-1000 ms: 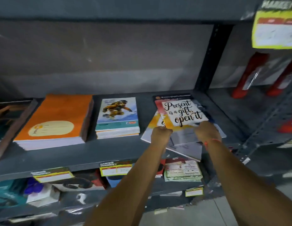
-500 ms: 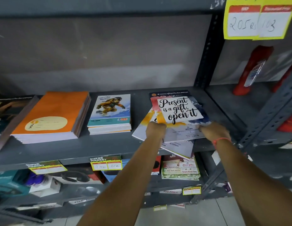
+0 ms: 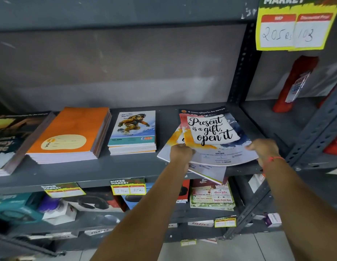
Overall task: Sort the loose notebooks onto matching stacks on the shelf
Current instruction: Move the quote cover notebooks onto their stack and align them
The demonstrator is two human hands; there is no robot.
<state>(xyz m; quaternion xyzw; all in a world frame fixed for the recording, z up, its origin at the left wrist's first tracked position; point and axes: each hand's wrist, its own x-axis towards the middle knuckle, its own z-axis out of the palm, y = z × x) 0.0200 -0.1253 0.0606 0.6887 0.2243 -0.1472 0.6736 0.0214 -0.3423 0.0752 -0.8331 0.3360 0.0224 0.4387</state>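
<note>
my left hand (image 3: 180,154) covers part of the loose notebooks (image 3: 211,140) beneath. dark stack (image 3: 11,140) cut off at left edge. lower price tag (image 3: 63,189) too blurred to read.

The grey metal shelf (image 3: 111,166) carries four piles side by side: a dark-covered stack (image 3: 11,140) at the left edge, an orange notebook stack (image 3: 69,134) touching it, a snowboarder-cover stack (image 3: 133,132) set apart, and a loose, fanned heap of "Present is a gift" notebooks (image 3: 211,132) overhanging the front lip.
</note>
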